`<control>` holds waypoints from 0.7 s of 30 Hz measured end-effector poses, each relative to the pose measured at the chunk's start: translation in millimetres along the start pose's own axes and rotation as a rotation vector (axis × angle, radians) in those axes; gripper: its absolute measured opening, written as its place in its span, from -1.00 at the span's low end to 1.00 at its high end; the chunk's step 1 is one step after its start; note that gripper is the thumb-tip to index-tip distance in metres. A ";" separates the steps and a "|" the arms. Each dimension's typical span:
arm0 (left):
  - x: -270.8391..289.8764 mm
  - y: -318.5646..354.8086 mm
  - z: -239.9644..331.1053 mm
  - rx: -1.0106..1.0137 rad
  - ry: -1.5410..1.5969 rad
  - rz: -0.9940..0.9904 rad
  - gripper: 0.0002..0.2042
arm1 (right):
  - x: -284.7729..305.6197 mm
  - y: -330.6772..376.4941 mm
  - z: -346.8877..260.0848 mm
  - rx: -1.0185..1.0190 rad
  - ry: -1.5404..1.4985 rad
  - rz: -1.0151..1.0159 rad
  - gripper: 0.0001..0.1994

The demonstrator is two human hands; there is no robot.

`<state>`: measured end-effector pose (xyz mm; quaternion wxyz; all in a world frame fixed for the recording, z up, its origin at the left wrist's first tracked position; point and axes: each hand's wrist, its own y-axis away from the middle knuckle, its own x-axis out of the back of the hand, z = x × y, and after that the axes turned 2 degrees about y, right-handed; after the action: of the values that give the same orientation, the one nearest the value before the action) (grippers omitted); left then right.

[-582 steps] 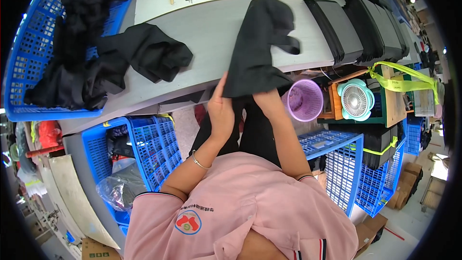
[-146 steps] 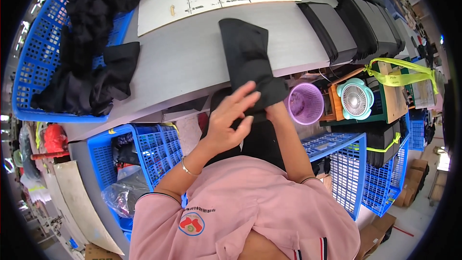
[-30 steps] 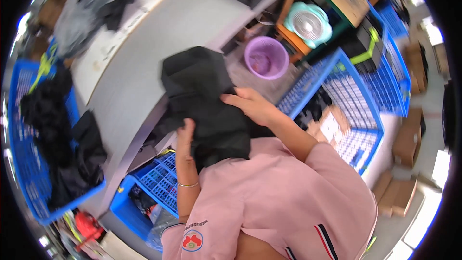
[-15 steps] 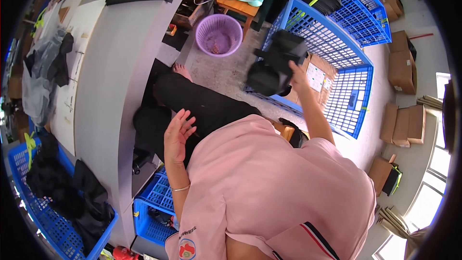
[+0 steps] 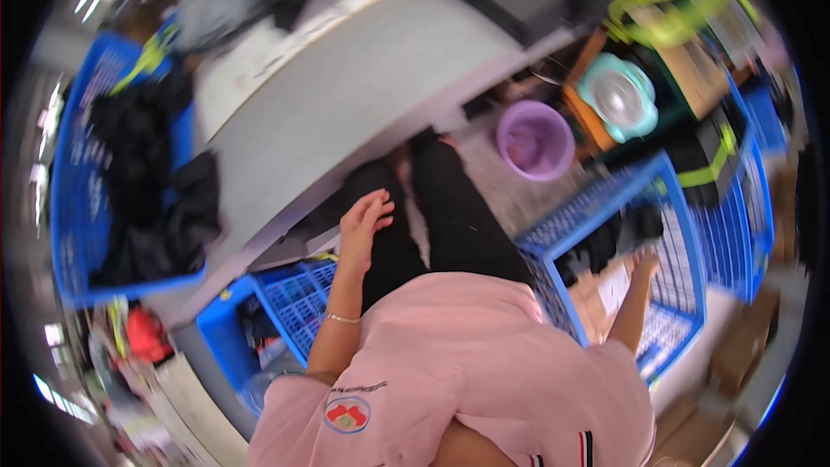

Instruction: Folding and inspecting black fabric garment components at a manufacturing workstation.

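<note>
My right hand [image 5: 642,266] reaches down inside a blue plastic crate [image 5: 685,294] at my right. It is at the near edge of a black folded item [image 5: 596,249], possibly fabric, and seems to grip it; motion blurs the fingers. Under the item, brown cardboard [image 5: 590,298] with a white sheet lies on the crate's bottom. My left hand [image 5: 367,223] hovers over my lap, holding nothing, its fingers loosely bent and apart.
Ahead stand a purple basket [image 5: 536,140] and a turquoise fan [image 5: 619,97] on a wooden stool. A grey-white worktable [image 5: 346,112] runs along the left. A blue crate of black pieces [image 5: 73,233] stands far left; another blue crate [image 5: 294,303] is beside my left forearm.
My view has swung to the right. The black item went from the crate's edge into the crate with my right hand. My left hand stays raised over my lap.
</note>
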<state>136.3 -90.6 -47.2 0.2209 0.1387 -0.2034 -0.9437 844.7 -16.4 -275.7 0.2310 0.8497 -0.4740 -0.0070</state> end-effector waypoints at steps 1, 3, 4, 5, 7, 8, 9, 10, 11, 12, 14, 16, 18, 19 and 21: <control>9.3 -8.5 7.8 -0.161 -0.038 0.090 -0.70 | -0.6 1.5 -14.3 0.085 0.168 -0.167 -0.63; 54.5 -17.8 26.5 -0.470 -0.263 0.409 -0.78 | -77.2 80.8 9.0 0.231 0.139 -0.188 -0.97; 64.3 -29.2 37.0 -0.567 -0.290 0.537 -0.79 | -70.4 73.5 -2.0 0.522 0.377 -0.139 -0.85; 76.3 -37.6 49.1 -0.660 -0.350 0.674 -0.79 | -81.8 84.1 -1.4 0.791 0.477 -0.096 -0.69; 145.4 -26.6 78.0 -0.906 -0.775 0.956 -0.71 | -143.9 187.7 7.6 0.799 0.683 -0.287 -0.61; 171.9 -22.7 89.5 -0.901 -0.772 1.002 -0.71 | -167.3 242.3 -7.3 0.955 0.626 -0.439 -0.62; 183.2 -32.8 98.8 -0.931 -0.891 1.114 -0.64 | -174.9 256.6 -10.4 0.981 0.467 -0.519 -0.60; 201.6 -35.3 107.2 -0.950 -1.037 1.244 -0.57 | -188.1 283.0 -15.5 1.024 0.476 -0.604 -0.63; 228.3 -39.0 109.5 -0.945 -1.033 1.270 -0.57 | -202.7 314.6 -24.4 1.064 0.481 -0.697 -0.65; 260.6 -44.4 104.4 -0.849 -1.127 1.254 -0.53 | -217.1 347.7 -35.4 1.075 0.467 -0.723 -0.65; 281.6 -61.6 85.1 -0.604 -1.268 1.181 -0.51 | -234.5 404.8 -57.0 1.021 0.509 -0.913 -0.69; 252.1 -77.6 78.7 -0.697 -1.213 1.075 -0.59 | -248.3 438.1 -65.9 1.023 0.505 -0.952 -0.70; 216.4 -78.4 81.1 -0.811 -1.121 0.877 -0.73 | -261.9 479.7 -80.1 1.071 0.491 -1.045 -0.71; 199.4 -74.6 84.2 -0.834 -1.071 0.779 -0.76 | -271.0 503.1 -88.6 1.130 0.488 -1.087 -0.71; 176.9 -71.9 80.6 -0.925 -0.903 0.587 -0.68 | -290.5 533.6 -92.5 1.267 0.461 -1.182 -0.70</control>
<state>-70.8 -89.3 -38.8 0.3963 -0.4347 0.1173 -0.8001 278.1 17.4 -40.2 -0.2333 0.9034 0.1839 0.3091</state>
